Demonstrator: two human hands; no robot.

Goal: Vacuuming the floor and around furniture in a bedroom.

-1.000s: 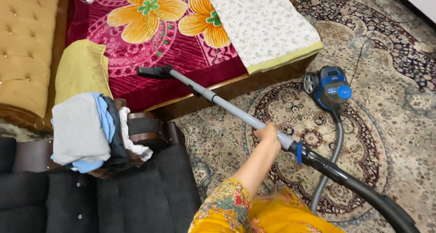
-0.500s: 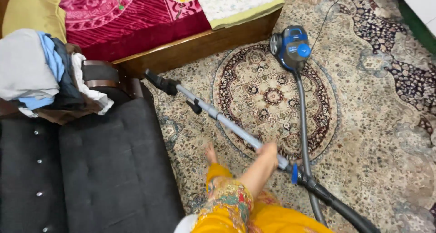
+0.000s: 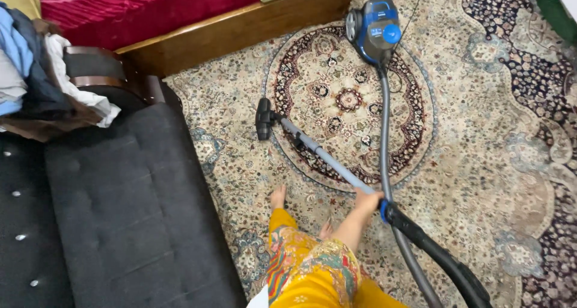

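My left hand (image 3: 366,200) is shut around the grey metal wand (image 3: 324,158) of a vacuum cleaner, just ahead of its blue collar. The wand's black floor nozzle (image 3: 263,118) rests on the patterned carpet (image 3: 493,134). Behind my hand a black curved handle (image 3: 433,254) runs off toward the bottom right. A grey hose (image 3: 382,134) leads from there up to the blue canister (image 3: 374,28) at the top. My right hand is out of view. My bare foot (image 3: 277,197) stands on the carpet below the wand.
A black tufted sofa (image 3: 120,212) fills the left side. A pile of clothes (image 3: 36,85) lies on its far arm. A wooden bed frame (image 3: 240,28) with a red blanket runs along the top. A thin cord leaves the canister.
The nozzle came off the bed, past the sofa corner and down onto the carpet's round medallion. My view tilted downward, so the bed slid toward the top edge.
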